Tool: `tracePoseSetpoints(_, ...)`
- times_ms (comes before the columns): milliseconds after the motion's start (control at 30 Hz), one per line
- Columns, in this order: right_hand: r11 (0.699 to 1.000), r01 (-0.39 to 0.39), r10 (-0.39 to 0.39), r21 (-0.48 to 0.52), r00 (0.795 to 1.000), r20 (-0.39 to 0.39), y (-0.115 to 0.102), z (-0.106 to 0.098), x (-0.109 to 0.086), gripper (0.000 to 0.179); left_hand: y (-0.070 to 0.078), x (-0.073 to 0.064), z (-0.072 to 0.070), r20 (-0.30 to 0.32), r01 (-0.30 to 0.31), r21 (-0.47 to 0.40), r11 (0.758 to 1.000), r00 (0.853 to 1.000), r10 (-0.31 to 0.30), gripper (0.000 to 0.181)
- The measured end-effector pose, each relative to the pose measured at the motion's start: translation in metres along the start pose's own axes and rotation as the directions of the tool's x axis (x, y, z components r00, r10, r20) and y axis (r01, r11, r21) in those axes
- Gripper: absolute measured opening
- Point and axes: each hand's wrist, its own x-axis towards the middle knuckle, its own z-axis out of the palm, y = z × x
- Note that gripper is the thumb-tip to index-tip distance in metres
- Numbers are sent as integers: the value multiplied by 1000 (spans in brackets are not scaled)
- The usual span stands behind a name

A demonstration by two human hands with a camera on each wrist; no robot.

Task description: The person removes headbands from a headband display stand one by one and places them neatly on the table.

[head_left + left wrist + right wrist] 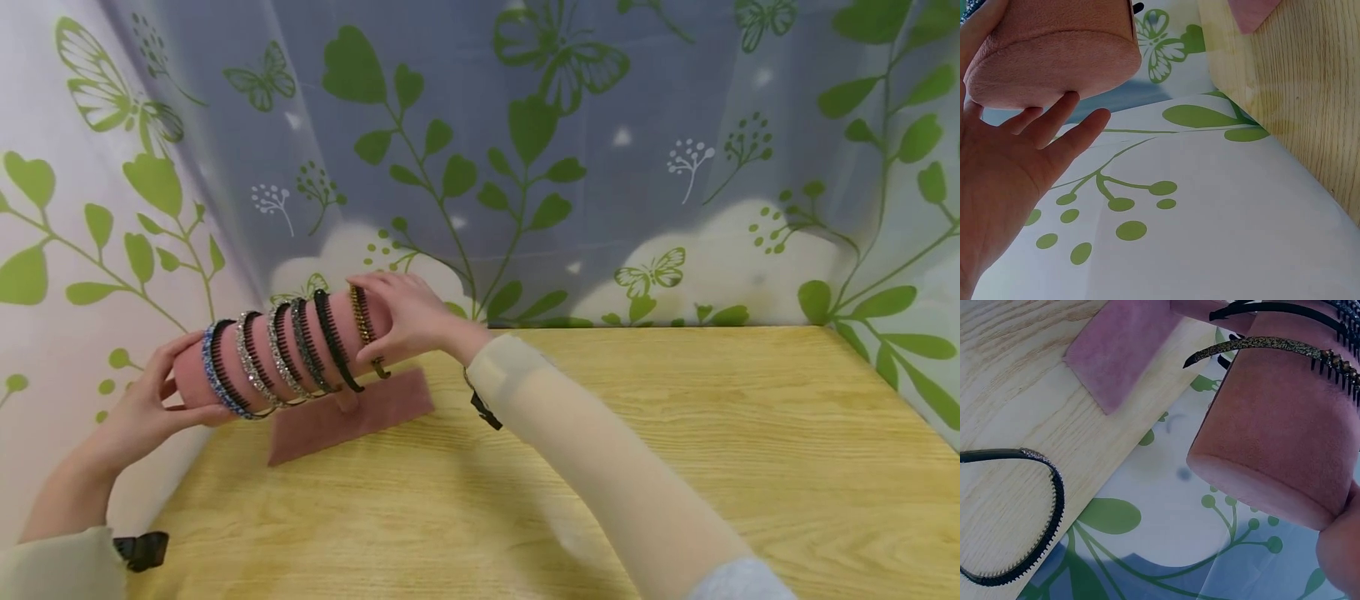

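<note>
A pink velvet headband stand [397, 404] has a padded roll [187, 367] tilted up to the right above its flat base. Several toothed headbands sit around the roll: blue [215, 375], silver [251, 362], dark grey [306, 346], black [330, 342]. Nearest the right end is a gold headband [362, 312]. My right hand [412, 312] holds this gold one at the roll's end, index finger on top, thumb in front; most fingers are hidden in the right wrist view. Around the roll's left end, my left hand [142, 412] grips with thumb and fingers.
In the right wrist view, another dark glittery headband [1057, 506] lies near the edge of the wooden table [675, 450]. Leaf-and-butterfly curtains [600, 208] stand behind the table and along its sides. The stand's base is near the table's left edge.
</note>
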Motion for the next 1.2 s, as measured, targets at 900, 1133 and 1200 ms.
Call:
tracePoseSetpoints(900, 975, -8, 14, -224, 1000, 25, -2, 9, -1, 116, -5, 0, -2, 6, -16, 12, 1000, 1000, 16, 101)
tracePoseSetpoints(1133, 974, -23, 29, -224, 999, 22, 5, 0, -6, 116, -5, 3, 0, 12, -57, -9, 998, 998, 57, 101)
tracePoseSetpoints(1200, 980, -26, 29, -197, 999, 15, 9, -2, -9, 115, -5, 2, 0, 8, -49, -8, 999, 999, 49, 102)
